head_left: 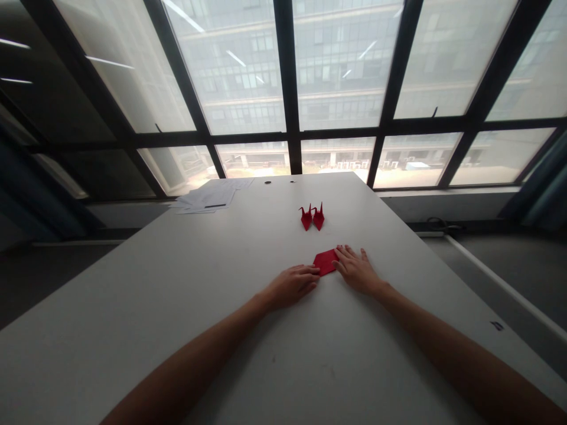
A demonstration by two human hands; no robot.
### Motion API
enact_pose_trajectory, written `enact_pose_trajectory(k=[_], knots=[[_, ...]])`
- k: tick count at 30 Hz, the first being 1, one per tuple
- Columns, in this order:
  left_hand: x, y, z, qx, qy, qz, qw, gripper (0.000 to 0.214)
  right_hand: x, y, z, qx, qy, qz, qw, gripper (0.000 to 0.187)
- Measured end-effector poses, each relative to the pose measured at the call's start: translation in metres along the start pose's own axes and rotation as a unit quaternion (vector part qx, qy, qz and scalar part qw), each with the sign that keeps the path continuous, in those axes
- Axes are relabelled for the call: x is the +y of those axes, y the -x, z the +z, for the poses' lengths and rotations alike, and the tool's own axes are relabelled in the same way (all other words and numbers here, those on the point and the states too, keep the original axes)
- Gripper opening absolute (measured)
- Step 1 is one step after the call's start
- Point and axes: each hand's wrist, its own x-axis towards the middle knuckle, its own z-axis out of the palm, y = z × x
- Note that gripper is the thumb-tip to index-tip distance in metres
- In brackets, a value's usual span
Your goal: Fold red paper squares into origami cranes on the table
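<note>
A folded piece of red paper [325,262] lies flat on the white table between my two hands. The fingertips of my left hand [293,285] rest on its left corner, with the fingers stretched out and side by side. On the other end lies my right hand [357,271], its fingers spread and its tips covering the right edge of the paper. Just beyond stand two red origami cranes, a left crane [306,218] and a right crane [318,218], close beside each other.
The white table [199,283] reaches toward large windows. Loose white sheets [212,196] with a dark pen [215,206] lie at its far left. Two dark holes show near the far edge. A small dark mark [497,326] sits near the right edge.
</note>
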Motion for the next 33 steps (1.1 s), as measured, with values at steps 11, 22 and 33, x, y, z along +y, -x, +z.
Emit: enact_pose_trajectory(k=[11,22,33], knots=[[-0.01,0.002,-0.001,0.043,0.021,-0.091,0.995,0.022,-0.008,0.004,-0.007,0.141,-0.001,0.05,0.989,0.034],[-0.021,0.002,0.006,0.065,0.107,-0.089,0.988,0.03,-0.021,0.011,-0.015,0.101,-0.123,-0.183,0.97,0.017],[-0.016,0.002,0.004,0.08,0.064,-0.081,0.991,0.035,-0.024,0.005,-0.006,0.133,-0.143,-0.109,0.975,0.012]])
